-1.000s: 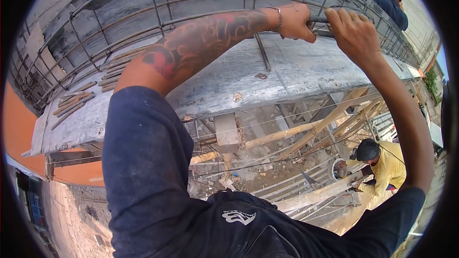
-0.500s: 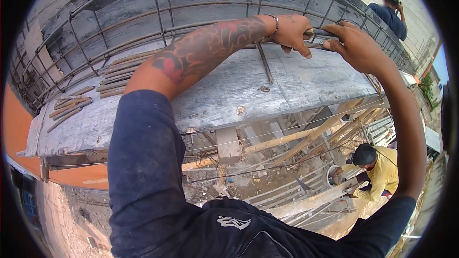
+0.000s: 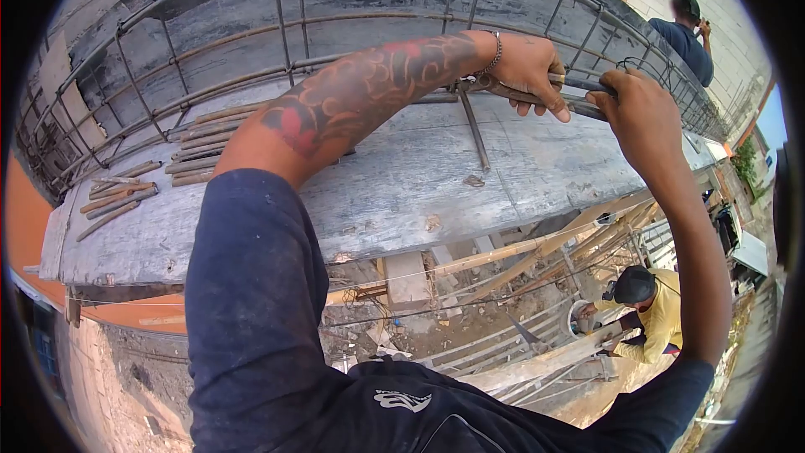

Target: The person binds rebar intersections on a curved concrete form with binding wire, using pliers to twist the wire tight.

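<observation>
My left hand (image 3: 530, 74) is closed around a dark metal tool (image 3: 501, 91) that looks like pincers, its narrow end by a crossing bar of the rebar cage (image 3: 449, 13). Two dark bars (image 3: 584, 106) run from this hand to my right hand (image 3: 644, 113), whose thumb and fingers are closed on their far end. Whether both bars belong to the tool is hard to tell, since my fingers cover the joins. Below the left hand, a short steel bar (image 3: 474, 130) sticks out over the grey board (image 3: 394, 176).
Cut steel rods (image 3: 201, 147) lie in a pile on the board, with several shorter pieces (image 3: 117, 197) farther left. Beyond the board's edge the ground drops away to bamboo poles (image 3: 470, 262) and a crouching person in yellow (image 3: 658, 315). Another person (image 3: 683, 38) stands at upper right.
Both hands have shifted slightly right and down, and more of the metal tool shows under my left wrist. The person below has stayed crouched at the bucket.
</observation>
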A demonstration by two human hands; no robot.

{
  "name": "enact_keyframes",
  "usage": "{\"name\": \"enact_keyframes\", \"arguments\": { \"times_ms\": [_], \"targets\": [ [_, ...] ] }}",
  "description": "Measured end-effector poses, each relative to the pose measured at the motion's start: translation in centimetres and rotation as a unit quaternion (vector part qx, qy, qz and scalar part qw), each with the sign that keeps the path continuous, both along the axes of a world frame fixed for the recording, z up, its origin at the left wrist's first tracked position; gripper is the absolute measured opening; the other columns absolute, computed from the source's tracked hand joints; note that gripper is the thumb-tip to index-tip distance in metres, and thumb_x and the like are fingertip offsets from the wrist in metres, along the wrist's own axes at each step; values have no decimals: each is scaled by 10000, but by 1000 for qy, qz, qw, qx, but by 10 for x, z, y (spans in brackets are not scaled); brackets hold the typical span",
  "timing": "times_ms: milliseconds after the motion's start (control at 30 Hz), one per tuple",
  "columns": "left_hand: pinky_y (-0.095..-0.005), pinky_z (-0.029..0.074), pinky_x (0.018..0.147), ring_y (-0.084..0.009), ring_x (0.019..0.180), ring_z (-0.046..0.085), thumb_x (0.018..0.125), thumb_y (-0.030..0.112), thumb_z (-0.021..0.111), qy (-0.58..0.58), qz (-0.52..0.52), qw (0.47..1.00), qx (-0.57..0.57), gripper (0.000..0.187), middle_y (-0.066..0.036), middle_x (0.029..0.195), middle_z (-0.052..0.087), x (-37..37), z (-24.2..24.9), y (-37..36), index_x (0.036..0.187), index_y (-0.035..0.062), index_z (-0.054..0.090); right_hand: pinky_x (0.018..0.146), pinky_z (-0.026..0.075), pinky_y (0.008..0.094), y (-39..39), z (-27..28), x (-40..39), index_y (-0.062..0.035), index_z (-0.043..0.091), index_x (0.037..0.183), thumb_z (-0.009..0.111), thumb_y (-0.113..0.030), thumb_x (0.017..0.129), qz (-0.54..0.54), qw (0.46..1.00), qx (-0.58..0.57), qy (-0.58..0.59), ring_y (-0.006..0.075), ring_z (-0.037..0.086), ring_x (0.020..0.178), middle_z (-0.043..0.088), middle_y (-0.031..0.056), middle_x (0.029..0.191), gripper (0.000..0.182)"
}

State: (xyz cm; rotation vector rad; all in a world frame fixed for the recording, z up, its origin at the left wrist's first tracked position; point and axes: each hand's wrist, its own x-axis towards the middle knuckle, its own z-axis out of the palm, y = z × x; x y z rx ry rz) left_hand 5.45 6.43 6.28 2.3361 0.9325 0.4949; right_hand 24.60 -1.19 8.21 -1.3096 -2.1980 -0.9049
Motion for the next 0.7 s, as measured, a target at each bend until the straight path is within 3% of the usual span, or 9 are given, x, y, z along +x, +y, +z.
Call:
{"name": "enact_keyframes", "arguments": {
  "times_ms": [200, 300, 367, 400, 433, 467, 500, 600, 700],
  "targets": [
    [-247, 518, 506, -142, 561, 651, 671, 412, 833, -24, -26, 999, 20, 422, -47, 621, 622, -5, -5, 0, 685, 40, 634, 697, 493, 415, -4, 0, 0, -52, 663, 801, 663, -299, 813, -15, 998, -10, -58, 306, 640, 793, 648, 129, 774, 247],
    [-274, 513, 575, -148, 658, 665, 691, 389, 815, 44, -24, 997, 57, 385, -87, 739, 660, -12, -11, 0, 753, 51, 642, 698, 491, 420, -6, 3, -2, -48, 673, 808, 669, -306, 808, -41, 997, -59, -35, 309, 644, 801, 658, 136, 780, 258],
    [-315, 518, 654, -190, 753, 653, 683, 291, 814, 14, 67, 917, 394, 352, -81, 768, 621, -9, -28, -15, 827, 40, 612, 710, 490, 421, -6, 7, 0, -36, 680, 836, 670, -288, 812, -43, 993, -105, -31, 321, 642, 816, 663, 153, 798, 253],
    [-315, 518, 654, -190, 753, 653, 683, 291, 814, 12, 70, 916, 394, 352, -81, 768, 621, -3, -33, -26, 827, 40, 612, 722, 489, 423, -5, 9, 2, -24, 686, 863, 671, -270, 816, -46, 987, -150, -25, 333, 639, 831, 667, 169, 816, 251],
    [-334, 510, 680, -204, 795, 634, 705, 241, 767, -28, 115, 812, 572, 304, -84, 817, 614, 6, -39, -38, 862, 44, 597, 722, 489, 423, -1, 9, 7, -24, 686, 863, 671, -270, 816, -44, 988, -148, -28, 333, 639, 831, 667, 169, 816, 251],
    [-353, 502, 707, -218, 837, 616, 727, 191, 720, -66, 157, 669, 723, 262, -87, 865, 607, 14, -44, -50, 897, 49, 582, 738, 489, 418, 7, 8, 16, -6, 686, 895, 666, -244, 819, 23, 987, -156, -14, 339, 639, 841, 667, 183, 833, 251],
    [-353, 502, 707, -218, 837, 616, 727, 191, 720, -67, 163, 666, 725, 262, -87, 865, 607, 22, -50, -56, 897, 49, 582, 754, 490, 413, 13, 10, 20, 13, 685, 926, 661, -218, 823, 91, 983, -162, 0, 346, 639, 851, 667, 197, 849, 254],
    [-342, 504, 675, -210, 816, 597, 758, 154, 637, 21, 127, 694, 709, 177, -62, 852, 588, 41, -62, -58, 901, 67, 577, 777, 487, 397, 13, 23, 18, 37, 681, 939, 655, -176, 822, 105, 964, -243, 34, 343, 642, 868, 666, 210, 855, 244],
    [-291, 514, 652, -183, 780, 604, 783, 148, 601, 2, 147, 689, 710, 124, -54, 826, 579, 43, -63, -56, 876, 69, 579, 706, 498, 377, 17, 23, 18, 63, 661, 937, 610, -134, 842, 116, 952, -282, 29, 305, 645, 733, 658, 190, 766, 225]
  ]
}}
